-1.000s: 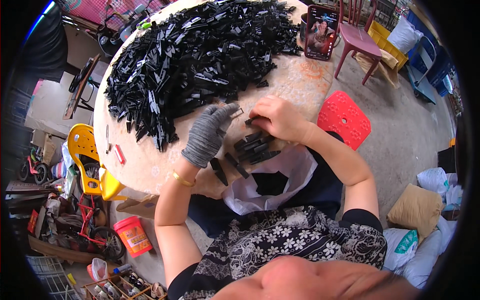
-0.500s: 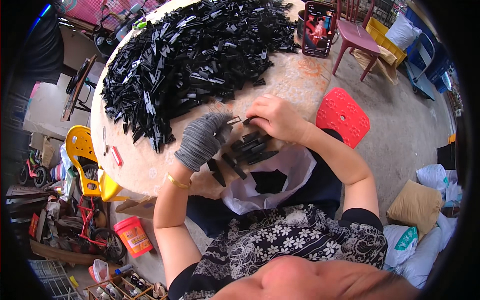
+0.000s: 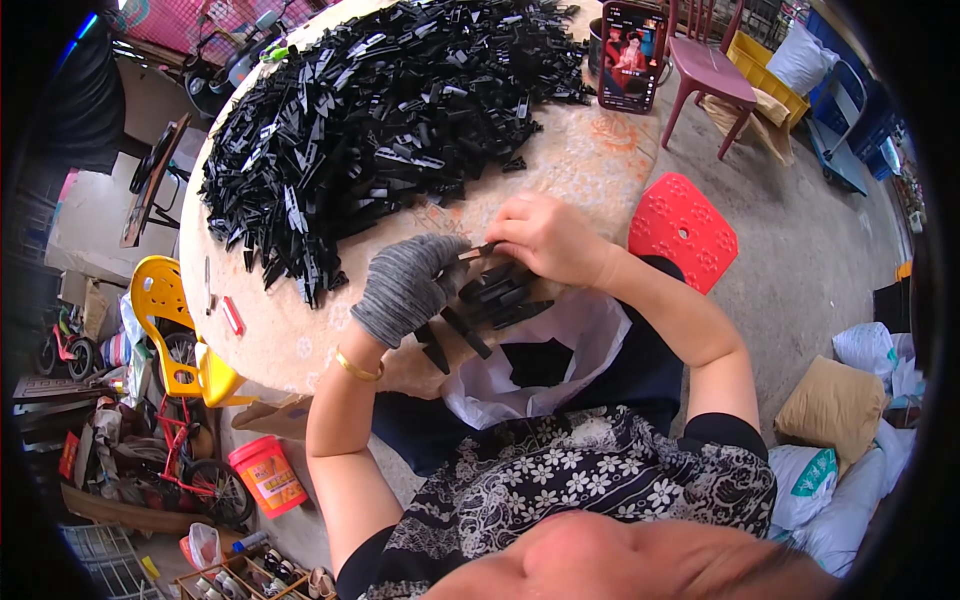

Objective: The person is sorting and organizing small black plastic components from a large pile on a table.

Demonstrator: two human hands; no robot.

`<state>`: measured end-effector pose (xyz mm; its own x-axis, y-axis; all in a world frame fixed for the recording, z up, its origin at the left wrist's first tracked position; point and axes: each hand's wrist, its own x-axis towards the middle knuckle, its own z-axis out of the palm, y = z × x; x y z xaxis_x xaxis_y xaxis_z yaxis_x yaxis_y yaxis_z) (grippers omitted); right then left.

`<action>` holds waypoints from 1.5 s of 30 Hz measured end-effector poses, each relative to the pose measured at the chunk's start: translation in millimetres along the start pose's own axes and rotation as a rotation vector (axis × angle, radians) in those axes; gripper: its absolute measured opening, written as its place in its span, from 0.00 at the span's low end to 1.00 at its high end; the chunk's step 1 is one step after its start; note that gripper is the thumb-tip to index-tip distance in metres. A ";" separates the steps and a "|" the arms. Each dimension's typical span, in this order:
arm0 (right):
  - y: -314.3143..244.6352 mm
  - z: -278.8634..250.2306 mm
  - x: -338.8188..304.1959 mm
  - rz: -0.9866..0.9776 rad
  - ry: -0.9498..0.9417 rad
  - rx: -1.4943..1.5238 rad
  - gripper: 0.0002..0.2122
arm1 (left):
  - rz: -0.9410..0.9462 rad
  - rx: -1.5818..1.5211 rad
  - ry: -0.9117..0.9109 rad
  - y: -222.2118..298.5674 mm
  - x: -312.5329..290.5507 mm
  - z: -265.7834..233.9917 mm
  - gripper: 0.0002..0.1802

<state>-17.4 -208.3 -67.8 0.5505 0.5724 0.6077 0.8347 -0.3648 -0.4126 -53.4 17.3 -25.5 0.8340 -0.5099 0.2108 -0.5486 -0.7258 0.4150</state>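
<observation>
My left hand (image 3: 408,288), in a grey knit glove, pinches one end of a small narrow black plastic piece (image 3: 482,251). My bare right hand (image 3: 545,238) is closed at its other end, thumb and fingertips together. What exactly sits under the fingertips is hidden. Just below the hands, several longer black tapered plastic pieces (image 3: 502,296) lie at the table's near edge. Beyond the hands a large heap of black plastic pieces (image 3: 380,130) covers much of the round table (image 3: 590,165). An open white plastic bag (image 3: 478,392) rests at my lap under the edge.
A phone (image 3: 630,58) stands upright at the table's far right. On the left of the tabletop lie a red-and-white object (image 3: 233,315) and a thin metal tool (image 3: 208,285). Around the table are a red stool (image 3: 684,235), a yellow chair (image 3: 165,300) and an orange-red bucket (image 3: 267,477).
My hands have come closer together, the right fingertips now meeting the piece at the left hand. The slim open frame seen between them earlier is mostly covered.
</observation>
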 end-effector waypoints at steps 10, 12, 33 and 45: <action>3.1 4.0 0.3 -0.048 0.026 0.064 0.06 | -0.015 0.286 -0.279 18.1 35.6 -6.8 0.10; 1.8 -0.1 -2.0 0.055 0.021 0.040 0.06 | 0.009 0.330 -0.335 22.6 43.9 -7.8 0.11; 1.2 2.4 -3.8 0.005 0.059 -0.055 0.04 | 0.021 0.303 -0.407 25.4 66.2 -7.5 0.18; 4.2 12.6 27.6 0.249 -0.197 0.729 0.08 | -0.038 -0.331 -0.093 -7.8 2.4 9.7 0.41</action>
<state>1.1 -184.8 -61.4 0.6499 0.6818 0.3358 0.4297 0.0347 -0.9023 -47.6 17.3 -36.8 0.8361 -0.5365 0.1148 -0.4562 -0.5637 0.6886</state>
